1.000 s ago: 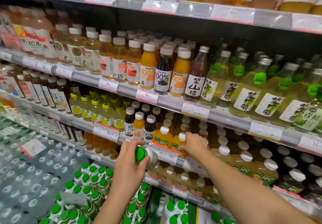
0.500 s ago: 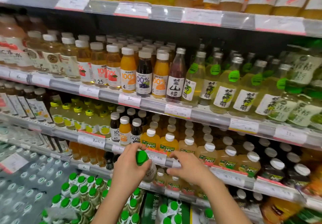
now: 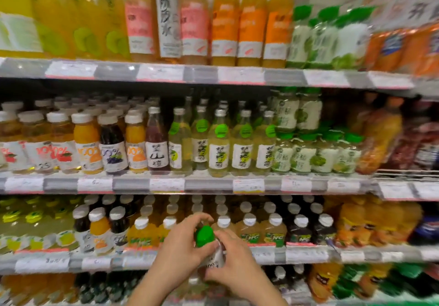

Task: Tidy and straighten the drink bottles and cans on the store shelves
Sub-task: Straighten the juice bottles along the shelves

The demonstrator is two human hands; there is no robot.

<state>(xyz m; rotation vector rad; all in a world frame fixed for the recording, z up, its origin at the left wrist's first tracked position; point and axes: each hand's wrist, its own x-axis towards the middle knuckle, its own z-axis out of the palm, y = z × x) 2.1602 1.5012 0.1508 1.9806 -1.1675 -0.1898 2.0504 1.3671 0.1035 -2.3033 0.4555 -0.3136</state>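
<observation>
Four shelf levels now fill the view, where half a second ago only three showed with the top one cut off; the whole scene is blurred. Uppermost shelf rail [image 3: 204,75]: tall yellow, pink-labelled and orange-labelled juice bottles [image 3: 225,20], now seen nearly to their caps. Second shelf rail [image 3: 209,184]: small white-capped "100%" juice bottles [image 3: 88,144] at left, pale green glass bottles [image 3: 218,144] with round green stickers at centre, stacked green-capped bottles at right. Third shelf rail [image 3: 308,254]: white-capped orange and dark juice bottles [image 3: 273,229] behind white price tags [image 3: 248,185] like those on the rails above.

Both hands now meet on one green-capped bottle [image 3: 206,241], held upright in front of the third rail; earlier the right hand was approaching it, apart from the cap. Left hand [image 3: 178,253]: fingers curled round the bottle's neck from the left, with the index finger arched above the cap. Right hand [image 3: 235,258]: fingers and thumb curled against the bottle's right side just below the cap. The bottle's white label shows between the two hands; its lower body is hidden.
</observation>
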